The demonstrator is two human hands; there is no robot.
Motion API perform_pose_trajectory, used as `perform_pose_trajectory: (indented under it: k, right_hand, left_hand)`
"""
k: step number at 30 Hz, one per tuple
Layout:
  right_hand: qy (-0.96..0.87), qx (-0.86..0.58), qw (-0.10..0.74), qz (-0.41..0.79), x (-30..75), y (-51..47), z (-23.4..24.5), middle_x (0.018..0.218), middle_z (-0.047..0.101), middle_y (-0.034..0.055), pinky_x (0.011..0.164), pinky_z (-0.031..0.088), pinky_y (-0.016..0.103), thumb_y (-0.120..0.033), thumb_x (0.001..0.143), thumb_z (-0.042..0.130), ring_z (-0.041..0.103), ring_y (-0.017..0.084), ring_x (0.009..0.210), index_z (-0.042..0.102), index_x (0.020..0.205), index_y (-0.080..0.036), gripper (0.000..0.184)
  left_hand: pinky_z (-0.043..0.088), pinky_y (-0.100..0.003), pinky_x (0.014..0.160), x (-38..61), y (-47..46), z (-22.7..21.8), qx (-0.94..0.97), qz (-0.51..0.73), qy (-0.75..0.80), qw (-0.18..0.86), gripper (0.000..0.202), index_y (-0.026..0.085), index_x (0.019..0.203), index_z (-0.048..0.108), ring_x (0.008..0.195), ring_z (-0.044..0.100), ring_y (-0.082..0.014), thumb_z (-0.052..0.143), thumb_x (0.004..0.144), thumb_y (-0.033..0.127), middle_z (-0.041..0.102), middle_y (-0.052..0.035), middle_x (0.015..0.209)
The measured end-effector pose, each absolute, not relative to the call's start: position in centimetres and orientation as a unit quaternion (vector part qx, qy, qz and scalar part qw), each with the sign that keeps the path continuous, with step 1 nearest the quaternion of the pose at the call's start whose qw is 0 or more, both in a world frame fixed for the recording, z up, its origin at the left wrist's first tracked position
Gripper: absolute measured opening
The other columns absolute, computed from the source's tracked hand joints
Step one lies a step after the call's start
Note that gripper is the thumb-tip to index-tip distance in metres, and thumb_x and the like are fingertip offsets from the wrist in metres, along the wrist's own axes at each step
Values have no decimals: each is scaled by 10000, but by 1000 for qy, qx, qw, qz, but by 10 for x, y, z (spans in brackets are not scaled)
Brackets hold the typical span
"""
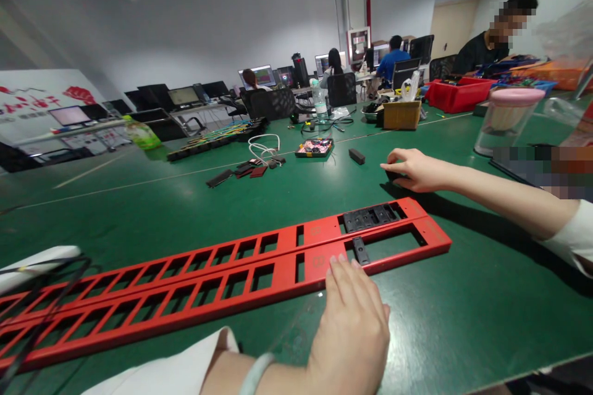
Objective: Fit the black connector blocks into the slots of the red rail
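Two long red slotted frames (287, 268) lie side by side across the green table. Several black modules (368, 217) fill most of the large slot in the far frame. In the near frame's large slot sits a single black module (360, 250), at its left end. My left hand (354, 321) rests against the near frame's front edge, fingers stretched out, tips just by that module. Beyond the frames' right end, my right hand (419, 173) is closed over a small black block (393, 176), mostly hidden by the fingers. A loose dark block (356, 156) lies to its left.
Dark and reddish pieces (250, 168) lie beside a white cable (264, 148). Behind are a small tray (314, 148), a cardboard box (402, 115) and a red bin (458, 94). A pink-lidded cup (507, 123) stands at right. Several people sit farther back.
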State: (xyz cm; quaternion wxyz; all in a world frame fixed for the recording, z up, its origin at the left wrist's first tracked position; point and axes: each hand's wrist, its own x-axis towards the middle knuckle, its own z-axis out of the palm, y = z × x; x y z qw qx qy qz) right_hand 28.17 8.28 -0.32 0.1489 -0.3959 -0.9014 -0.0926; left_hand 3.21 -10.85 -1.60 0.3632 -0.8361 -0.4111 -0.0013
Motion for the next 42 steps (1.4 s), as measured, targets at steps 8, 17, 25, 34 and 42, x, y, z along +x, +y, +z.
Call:
perform_pose_trajectory:
  k: [8, 17, 25, 34, 42]
  right_hand:
    - [-899, -316, 280, 115, 223, 4, 30, 949, 497, 60, 656, 484, 284, -233, 691, 623, 528, 133, 725, 517, 1161, -184, 485]
    - [-823, -385, 295, 297, 195, -24, 4, 745, 503, -10, 499, 446, 218, -259, 606, 711, 504, 93, 586, 527, 912, -156, 372]
    - [-775, -375, 322, 395, 196, -15, -6, 748, 483, -11, 513, 426, 227, -367, 569, 752, 479, 89, 593, 563, 928, -151, 460]
    - [-754, -381, 293, 448, 196, -14, -11, 687, 515, -28, 529, 434, 231, -354, 575, 749, 498, 97, 591, 510, 995, -141, 528]
    - [-780, -382, 318, 381, 196, -17, -9, 820, 496, 8, 545, 467, 247, -323, 553, 757, 521, 98, 618, 548, 910, -149, 450]
  left_hand:
    - [480, -393, 862, 29, -108, -15, -840, 6, -426, 335, 499, 30, 1180, 539, 1058, 544, -332, 490, 818, 370, 578, -243, 1118]
    - [463, -425, 877, 30, -108, -15, -852, -2, -410, 326, 503, 35, 1179, 542, 1089, 508, -369, 509, 815, 381, 512, -243, 1209]
    - [449, -453, 896, 27, -106, -16, -870, 25, -388, 302, 456, 65, 1182, 545, 1114, 489, -362, 472, 835, 351, 513, -201, 1231]
    - [487, -411, 847, 28, -105, -13, -862, -18, -396, 315, 477, 61, 1135, 581, 1035, 549, -360, 555, 774, 371, 555, -208, 1174]
    - [479, -414, 860, 28, -105, -16, -860, -24, -402, 314, 463, 58, 1114, 591, 1044, 542, -365, 573, 756, 350, 569, -213, 1151]
